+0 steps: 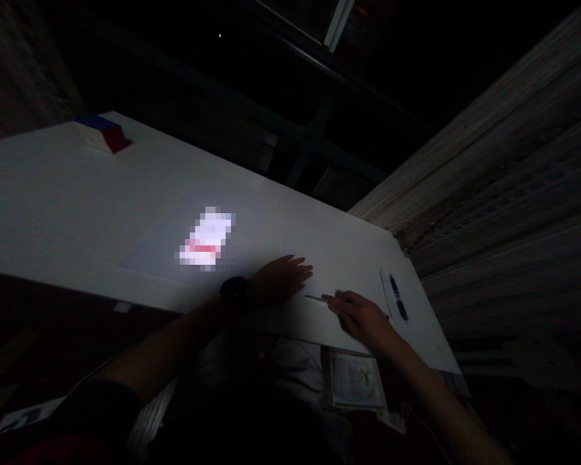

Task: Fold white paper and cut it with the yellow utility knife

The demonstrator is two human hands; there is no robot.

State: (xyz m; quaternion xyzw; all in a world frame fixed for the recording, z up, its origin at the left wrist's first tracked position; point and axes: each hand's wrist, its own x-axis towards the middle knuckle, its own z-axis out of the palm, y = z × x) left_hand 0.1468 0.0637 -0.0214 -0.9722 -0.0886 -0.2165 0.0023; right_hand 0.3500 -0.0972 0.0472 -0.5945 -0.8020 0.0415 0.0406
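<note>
My left hand [281, 278], with a dark watch [235, 294] on the wrist, rests on the white table with its fingers stretched out and nothing in them. To its right, my right hand [361, 318] is closed around a slim, pen-like tool [315, 298]. Its thin tip points left towards my left fingers; the rest is hidden in the grip, and the dim light hides its exact kind. A bright, pixelated phone-like screen [207, 239] lies beyond my left wrist, on a pale sheet-like patch.
A dark pen [398, 298] lies by a pale strip near the right end of the white table [290, 223]. A blue, red and white box [102, 134] stands at the far left corner. Below the front edge is a book or packet [353, 381]. Curtains [503, 174] hang at the right.
</note>
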